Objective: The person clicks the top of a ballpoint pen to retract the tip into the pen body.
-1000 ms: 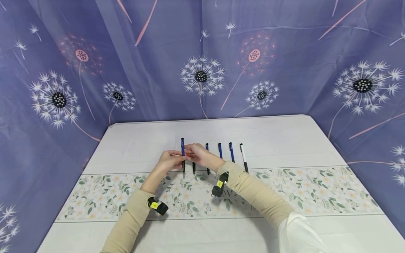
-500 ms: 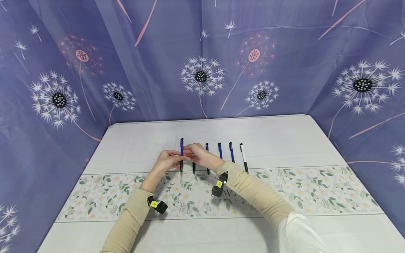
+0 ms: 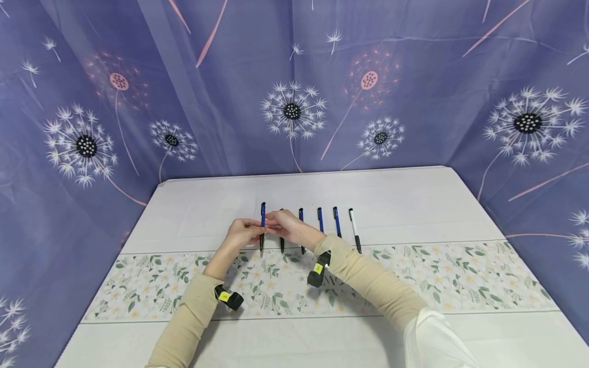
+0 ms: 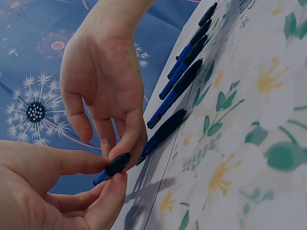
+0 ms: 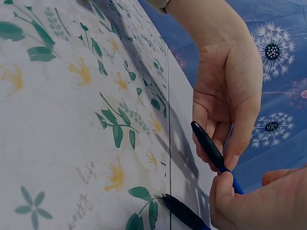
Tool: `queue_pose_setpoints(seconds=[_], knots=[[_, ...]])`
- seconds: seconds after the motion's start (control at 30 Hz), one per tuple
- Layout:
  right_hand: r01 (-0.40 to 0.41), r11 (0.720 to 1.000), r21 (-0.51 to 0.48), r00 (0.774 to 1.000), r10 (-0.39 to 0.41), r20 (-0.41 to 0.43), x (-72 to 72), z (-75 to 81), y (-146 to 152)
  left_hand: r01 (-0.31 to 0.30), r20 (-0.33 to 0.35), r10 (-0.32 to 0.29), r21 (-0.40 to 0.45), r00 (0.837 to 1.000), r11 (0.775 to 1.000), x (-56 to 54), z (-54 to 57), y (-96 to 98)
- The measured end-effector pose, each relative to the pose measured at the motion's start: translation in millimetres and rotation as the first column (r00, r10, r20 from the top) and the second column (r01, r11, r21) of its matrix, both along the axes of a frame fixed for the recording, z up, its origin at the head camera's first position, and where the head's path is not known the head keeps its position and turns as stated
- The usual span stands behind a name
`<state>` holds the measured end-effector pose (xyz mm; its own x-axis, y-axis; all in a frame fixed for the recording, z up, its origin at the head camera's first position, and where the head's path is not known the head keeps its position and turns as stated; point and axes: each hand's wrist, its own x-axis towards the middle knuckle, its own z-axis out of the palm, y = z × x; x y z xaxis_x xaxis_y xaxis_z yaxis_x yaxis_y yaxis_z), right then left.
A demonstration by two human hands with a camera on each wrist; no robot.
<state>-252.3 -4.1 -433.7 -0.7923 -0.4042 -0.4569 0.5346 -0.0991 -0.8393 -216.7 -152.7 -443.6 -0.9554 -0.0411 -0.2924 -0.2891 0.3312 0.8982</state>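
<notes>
A blue pen with a black grip is between both hands at the left end of a row of pens, its clip end toward the back. My left hand pinches it between thumb and fingers. From the other side my right hand holds it with its fingertips, close against the left ones. In the left wrist view the held pen points its dark end toward the camera. Just right of it lies another black-gripped pen, partly hidden under the right hand.
Farther right lie several more blue pens and a white pen with black ends, side by side. The white table cover has a flowered band across it. Purple curtains close off the back and sides.
The held pen has shifted slightly to the left, away from the pen beside it, and both hands have moved a little with it. The other pens lie as before.
</notes>
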Motion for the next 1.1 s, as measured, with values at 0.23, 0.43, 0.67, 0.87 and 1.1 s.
queue_pose_setpoints(seconds=[0.23, 0.43, 0.67, 0.87, 1.1], knots=[[-0.026, 1.000, 0.014, 1.000, 0.026, -0.001, 0.5, -0.9, 0.5, 0.012, -0.012, -0.012, -0.025, 1.000, 1.000, -0.8, -1.6, -1.8], [-0.030, 0.999, 0.020, 1.000, 0.030, 0.006, 0.5, -1.9, 0.6, 0.012, -0.015, -0.013, -0.042, 1.000, 0.999, -1.1, -2.1, -2.0], [-0.026, 0.999, 0.031, 0.999, 0.026, 0.023, 1.9, -1.4, 0.8, 0.018, -0.009, -0.019, -0.109, 1.000, 0.994, -1.2, -2.4, -1.7], [-0.021, 0.999, 0.030, 0.999, 0.020, 0.031, 1.8, -3.2, 0.9, 0.026, -0.013, -0.028, -0.149, 1.000, 0.988, -2.6, -4.3, -1.4], [-0.016, 0.999, 0.032, 0.999, 0.015, 0.045, 1.8, -3.4, 1.2, 0.033, -0.024, -0.038, -0.190, 0.999, 0.981, -3.7, -5.4, -0.1]])
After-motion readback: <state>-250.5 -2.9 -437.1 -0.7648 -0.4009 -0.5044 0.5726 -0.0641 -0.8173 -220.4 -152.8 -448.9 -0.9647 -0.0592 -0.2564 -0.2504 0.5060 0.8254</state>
